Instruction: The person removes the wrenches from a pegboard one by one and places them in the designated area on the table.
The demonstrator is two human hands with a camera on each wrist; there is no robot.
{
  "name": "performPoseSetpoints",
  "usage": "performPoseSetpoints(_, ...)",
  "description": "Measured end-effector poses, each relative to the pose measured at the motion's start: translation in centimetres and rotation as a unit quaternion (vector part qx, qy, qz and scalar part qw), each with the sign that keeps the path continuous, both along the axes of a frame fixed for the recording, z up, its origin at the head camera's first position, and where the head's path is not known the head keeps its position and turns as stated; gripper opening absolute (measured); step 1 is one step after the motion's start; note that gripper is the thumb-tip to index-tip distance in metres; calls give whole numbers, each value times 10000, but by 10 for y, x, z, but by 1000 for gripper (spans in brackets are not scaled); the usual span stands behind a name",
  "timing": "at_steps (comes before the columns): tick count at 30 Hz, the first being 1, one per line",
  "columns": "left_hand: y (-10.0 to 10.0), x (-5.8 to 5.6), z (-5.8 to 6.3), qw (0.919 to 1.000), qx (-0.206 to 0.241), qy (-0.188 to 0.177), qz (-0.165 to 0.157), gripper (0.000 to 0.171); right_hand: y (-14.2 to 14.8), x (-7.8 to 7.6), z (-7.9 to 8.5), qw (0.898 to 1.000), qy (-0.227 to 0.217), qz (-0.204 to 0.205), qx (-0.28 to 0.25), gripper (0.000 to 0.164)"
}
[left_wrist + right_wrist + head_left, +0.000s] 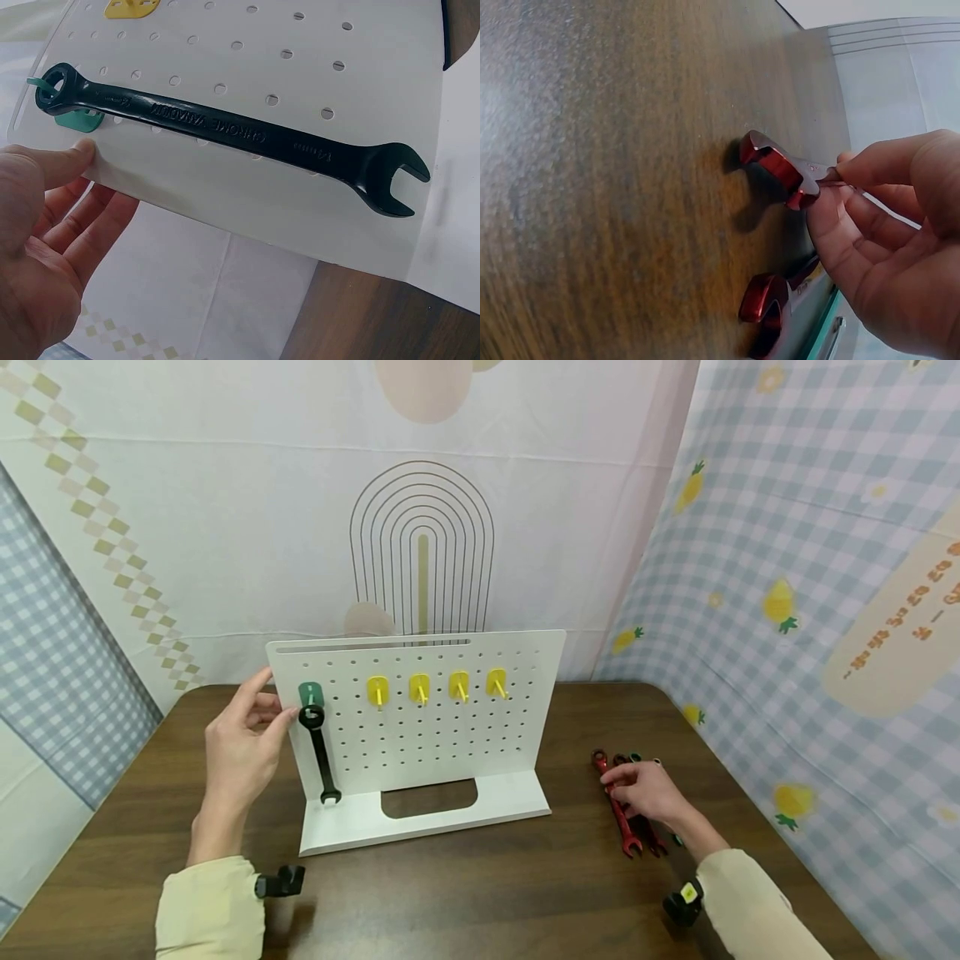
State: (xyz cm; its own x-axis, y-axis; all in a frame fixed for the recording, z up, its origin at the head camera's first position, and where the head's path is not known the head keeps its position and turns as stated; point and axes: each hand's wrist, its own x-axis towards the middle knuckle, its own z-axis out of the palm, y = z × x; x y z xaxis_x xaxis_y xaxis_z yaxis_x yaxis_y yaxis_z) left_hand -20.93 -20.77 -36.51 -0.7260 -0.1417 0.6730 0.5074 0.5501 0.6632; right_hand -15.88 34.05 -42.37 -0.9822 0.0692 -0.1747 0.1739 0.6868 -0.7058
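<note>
A white pegboard (442, 747) stands on the table, and my left hand (243, 747) holds its left edge, thumb on the front and fingers behind. Beside that thumb, a dark combination wrench (217, 127) hangs by its ring end from a green hook (310, 692). Over at the right, my right hand (651, 792) pinches a red combination wrench (780, 169) by its shaft, the open jaw pointing toward the near side. A second red wrench (763, 300) lies right next to it, partly hidden under the hand in the head view.
Several yellow hooks (419, 688) sit in a row along the board's upper part. Green-edged pieces (825, 322) lie by the red wrenches, mostly covered by my right hand. The brown wooden table (465, 893) meets hanging patterned cloth (750, 635) at the back and sides.
</note>
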Motion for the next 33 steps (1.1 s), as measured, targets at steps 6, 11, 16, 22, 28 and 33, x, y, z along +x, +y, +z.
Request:
performPoseSetpoints(6, 0, 0, 1, 10000, 24, -36, -3, 63, -2, -1, 2, 9997, -14, -3, 228, 23)
performPoseSetpoints(11, 0, -1, 0, 10000, 24, -3, -23, 63, -3, -1, 2, 9995, -43, 13, 305, 23)
performPoseSetpoints(16, 0, 0, 0, 10000, 16, 5, -23, 62, -5, -1, 2, 9992, -82, 21, 381, 22)
performPoseSetpoints(22, 0, 1, 1, 10000, 13, -5, -25, 62, -6, 0, 1, 9987, -22, 8, 518, 21)
performPoseSetpoints(28, 0, 1, 2, 10000, 8, -18, -16, 63, -8, 0, 0, 9984, 35, 10, 563, 21)
performPoseSetpoints(33, 0, 2, 1, 10000, -13, -62, 0, 63, -10, 2, 0, 9980, 96, 46, 619, 24)
